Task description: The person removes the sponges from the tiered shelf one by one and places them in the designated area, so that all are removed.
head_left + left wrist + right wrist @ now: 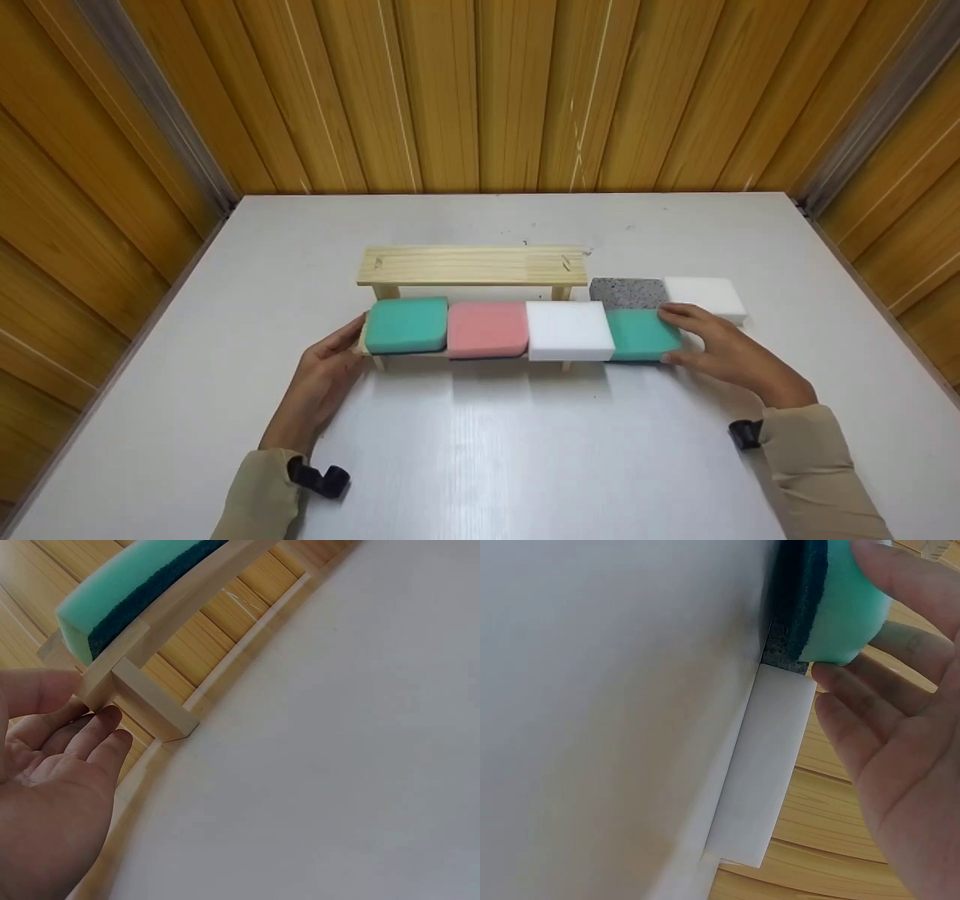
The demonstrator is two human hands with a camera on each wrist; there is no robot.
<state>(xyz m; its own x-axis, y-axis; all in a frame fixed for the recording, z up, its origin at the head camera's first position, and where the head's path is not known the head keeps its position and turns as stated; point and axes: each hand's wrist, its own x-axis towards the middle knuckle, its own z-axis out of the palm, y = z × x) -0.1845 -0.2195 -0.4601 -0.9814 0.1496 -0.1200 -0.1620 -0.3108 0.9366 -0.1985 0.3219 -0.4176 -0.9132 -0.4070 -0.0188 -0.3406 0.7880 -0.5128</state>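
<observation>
A low wooden stand carries a row of sponges in the head view: a green sponge (406,324), a pink sponge (487,328) and a white sponge (569,330). My left hand (324,379) holds the left end of this stand (161,634), thumb at the end and fingers below the plank. At the row's right end my right hand (720,352) grips a second green sponge (643,334) between thumb and fingers. That sponge has a dark scouring layer (804,596) underneath and hangs above the table, against or very near the white one.
Behind the row stands a higher wooden shelf (472,266). A grey speckled block (628,291) and another white sponge (705,296) lie on the white table (480,442) behind my right hand. Wood-patterned walls (480,97) close off the back and sides.
</observation>
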